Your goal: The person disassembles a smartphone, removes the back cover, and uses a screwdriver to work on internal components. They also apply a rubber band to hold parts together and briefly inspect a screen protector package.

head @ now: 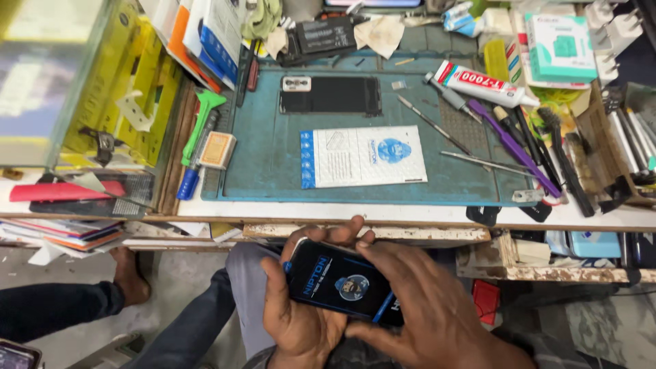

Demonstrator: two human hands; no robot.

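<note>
Black glass is the thing at stake: a dark phone (339, 283) with a blue-and-white printed film on its face sits cradled in the left hand (301, 307), whose fingers curl around its far edge and clasp it from beneath, held over the person's lap just below the bench edge. The right hand (430, 311) lies across the phone's right end, fingers spread and pressing on the face rather than closing around it, so only 1 hand truly carries the weight. With nothing beneath but knees and the floor, a slip of that cupped palm could drop the phone. A sideways push could also shift the film askew. Up on the blue work mat (266, 164) lie a second dark phone (331, 94), a white-and-blue flat packet (362, 156), a glue tube (485, 83) and loose metal tools (434, 124) near the bench rim.
</note>
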